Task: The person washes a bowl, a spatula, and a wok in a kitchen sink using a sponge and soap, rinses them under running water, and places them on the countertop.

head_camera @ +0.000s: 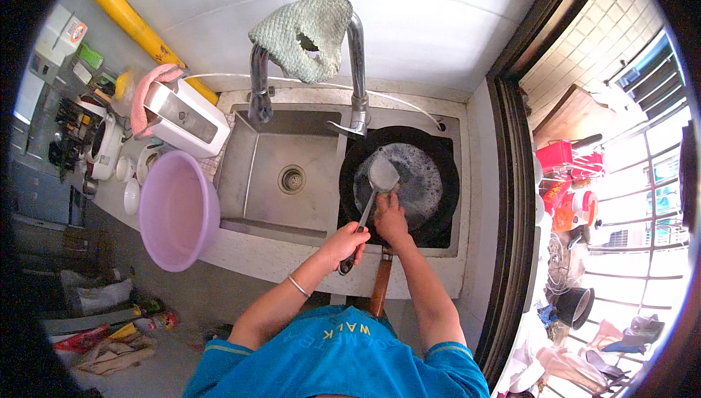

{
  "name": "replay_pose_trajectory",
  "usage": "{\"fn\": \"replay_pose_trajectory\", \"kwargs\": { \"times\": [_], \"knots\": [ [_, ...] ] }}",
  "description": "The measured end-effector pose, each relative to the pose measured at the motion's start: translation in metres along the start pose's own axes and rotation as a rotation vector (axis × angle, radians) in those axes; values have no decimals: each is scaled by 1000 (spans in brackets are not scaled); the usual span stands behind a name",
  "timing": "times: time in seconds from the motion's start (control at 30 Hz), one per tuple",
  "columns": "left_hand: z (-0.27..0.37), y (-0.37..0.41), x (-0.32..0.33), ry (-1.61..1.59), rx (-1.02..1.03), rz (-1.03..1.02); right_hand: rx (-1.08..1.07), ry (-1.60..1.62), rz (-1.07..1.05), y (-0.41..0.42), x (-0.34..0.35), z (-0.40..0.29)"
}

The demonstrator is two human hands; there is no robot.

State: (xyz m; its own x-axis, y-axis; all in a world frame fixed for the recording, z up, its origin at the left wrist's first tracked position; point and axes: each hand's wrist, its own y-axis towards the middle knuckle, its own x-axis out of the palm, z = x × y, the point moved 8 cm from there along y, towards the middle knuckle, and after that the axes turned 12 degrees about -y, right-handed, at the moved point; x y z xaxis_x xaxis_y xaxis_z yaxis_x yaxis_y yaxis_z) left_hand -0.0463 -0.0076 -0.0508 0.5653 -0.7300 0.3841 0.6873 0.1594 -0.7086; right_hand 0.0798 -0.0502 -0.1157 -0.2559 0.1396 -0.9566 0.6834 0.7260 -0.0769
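My left hand point(346, 246) grips the dark handle of a metal cooking ladle or turner point(383, 173), whose wide head is over the soapy water. Below that head, my right hand point(392, 219) reaches into a black wok point(450, 179), its fingertips by the tool's neck. Something small and yellowish shows at those fingers, too hidden to name. Foamy water point(421, 179) covers the wok's bottom. The wok sits over the right part of the sink, and its wooden handle point(381, 288) points towards me.
Left of the wok is a steel sink basin point(257, 179) with a drain. A torn cloth point(306, 36) drapes over the tap point(358, 69). A purple plastic basin point(178, 212) stands at the counter's left, beside a white appliance point(191, 118). A dark window frame point(506, 179) rises on the right.
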Motion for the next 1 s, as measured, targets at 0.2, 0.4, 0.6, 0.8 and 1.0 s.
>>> {"fn": "replay_pose_trajectory", "kwargs": {
  "times": [0.2,0.4,0.6,0.8,1.0],
  "knots": [
    [-10,-17,-11,20,-5,84,-71,14,-165,24,35,16],
    [-13,-29,-6,11,-23,100,167,534,178,31,-2,45],
    [-4,-32,0,-11,-44,59,1,551,309,11,-52,0],
    [-5,-47,21,-17,-98,-143,-148,459,307,20,-61,-1],
    [-28,-52,32,-74,-151,-173,-199,223,247,47,-16,39]
  ]
}}
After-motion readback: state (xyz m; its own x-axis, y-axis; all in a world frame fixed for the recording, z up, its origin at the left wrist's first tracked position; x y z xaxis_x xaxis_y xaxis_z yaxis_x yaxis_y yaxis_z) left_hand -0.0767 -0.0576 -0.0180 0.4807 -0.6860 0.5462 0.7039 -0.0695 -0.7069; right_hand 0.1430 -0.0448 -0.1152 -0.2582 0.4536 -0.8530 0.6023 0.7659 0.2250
